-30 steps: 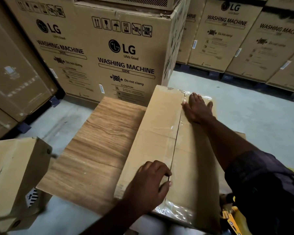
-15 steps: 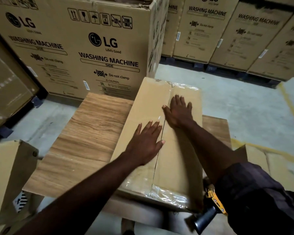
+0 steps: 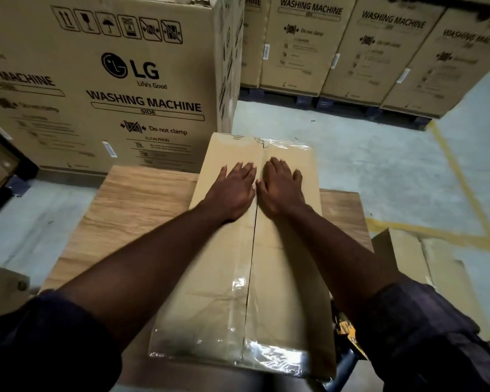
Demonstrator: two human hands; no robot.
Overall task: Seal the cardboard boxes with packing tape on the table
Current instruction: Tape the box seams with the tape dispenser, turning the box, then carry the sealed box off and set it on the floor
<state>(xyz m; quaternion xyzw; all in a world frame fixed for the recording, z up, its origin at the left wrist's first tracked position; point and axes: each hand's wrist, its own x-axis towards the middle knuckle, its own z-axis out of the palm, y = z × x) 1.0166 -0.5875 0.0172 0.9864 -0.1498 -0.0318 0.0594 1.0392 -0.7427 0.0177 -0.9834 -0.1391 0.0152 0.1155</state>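
A long brown cardboard box (image 3: 289,278) lies lengthwise on the wooden table (image 3: 136,210), its two top flaps meeting at a centre seam. Clear packing tape (image 3: 248,281) runs along the seam and shines at the near and far ends. My left hand (image 3: 232,190) presses flat on the left flap near the far end, fingers straight. My right hand (image 3: 280,188) presses flat on the right flap beside it, the two hands almost touching across the seam. Neither hand holds anything.
Tall washing machine cartons (image 3: 119,80) stand right behind the table, with more cartons (image 3: 351,46) on pallets at the back right. Flattened cardboard (image 3: 425,267) lies on the floor to the right. A yellow and black tool (image 3: 348,332) shows at the box's near right.
My left hand has slid from the near end of the box up to the far end, beside my right hand. Its fingers went from curled to flat. The right hand stayed near the far end.
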